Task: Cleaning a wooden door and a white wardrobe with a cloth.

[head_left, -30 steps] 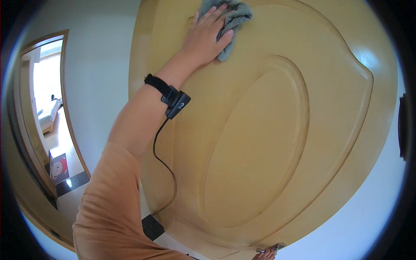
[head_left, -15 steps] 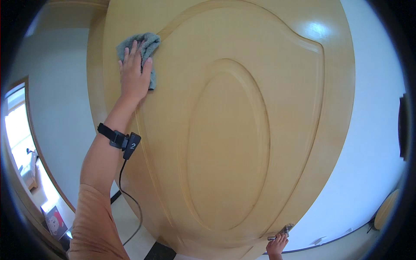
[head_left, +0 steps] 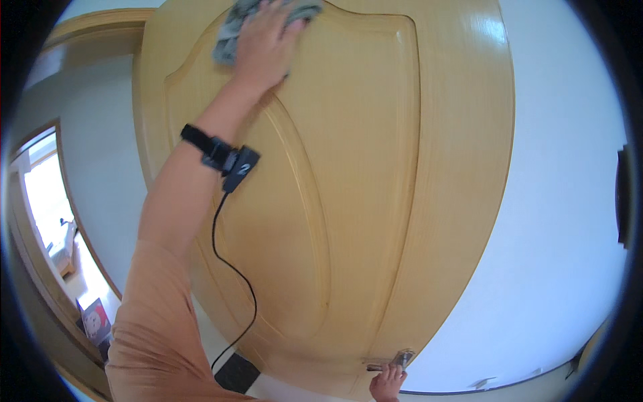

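A smooth white wall (head_left: 562,167) fills the right of the frame behind a yellowish-tan wooden door (head_left: 365,167) with moulded curved panels. At the upper left-centre, the left hand (head_left: 263,53) lies flat, fingers extended, pressing a crumpled grey-green fabric cloth (head_left: 230,41) against it. The cloth looks soft, light and limp, best held under a spread palm. At the lower centre-right, the right hand (head_left: 386,384) grasps the silvery metal lever handle (head_left: 374,367), probably stiff, smooth and the surest hold on the rigid, likely heavy door.

Creased orange-brown sleeve (head_left: 157,315), black wrist strap (head_left: 196,137), boxy black module (head_left: 234,181) (white marking on it), thin black cable (head_left: 253,295)
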Tool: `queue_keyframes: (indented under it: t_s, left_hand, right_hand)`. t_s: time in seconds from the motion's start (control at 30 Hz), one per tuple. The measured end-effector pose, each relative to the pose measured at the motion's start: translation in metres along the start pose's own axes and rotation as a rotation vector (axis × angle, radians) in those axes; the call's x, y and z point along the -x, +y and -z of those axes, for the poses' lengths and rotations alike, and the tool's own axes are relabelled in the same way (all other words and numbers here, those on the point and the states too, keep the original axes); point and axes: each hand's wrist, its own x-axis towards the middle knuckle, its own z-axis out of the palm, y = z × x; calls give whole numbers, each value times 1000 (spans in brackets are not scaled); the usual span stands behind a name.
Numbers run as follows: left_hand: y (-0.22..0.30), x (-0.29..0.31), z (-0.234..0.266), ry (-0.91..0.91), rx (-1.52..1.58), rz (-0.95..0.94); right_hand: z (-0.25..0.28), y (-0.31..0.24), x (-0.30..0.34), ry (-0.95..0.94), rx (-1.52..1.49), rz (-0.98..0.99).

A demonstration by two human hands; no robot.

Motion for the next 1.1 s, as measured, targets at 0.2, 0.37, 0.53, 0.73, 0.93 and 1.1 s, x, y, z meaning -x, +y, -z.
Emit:
queue_keyframes:
  t_s: [0.2,0.37,0.53,0.73,0.93,1.1]
  left_hand:
    - [88,3,24,-14,61,-97]
    - [112,57,6,-62,11,-289]
    - [82,36,18,-38,30,-364]
    - [8,45,42,-19,-139,-304]
    - [-75,74,73,-74,-171,-96]
    - [-153,121,107,-124,-365,127]
  right_hand:
    - [-18,-5,-2,-86,-31,113]
    - [-24,-13,-1,-190,-57,121]
    - [2,0,-12,-18,-29,225]
    - [-33,20,25,-208,37,83]
    - [-24,20,22,-108,169,38]
    - [-29,-2,18,74,201,-33]
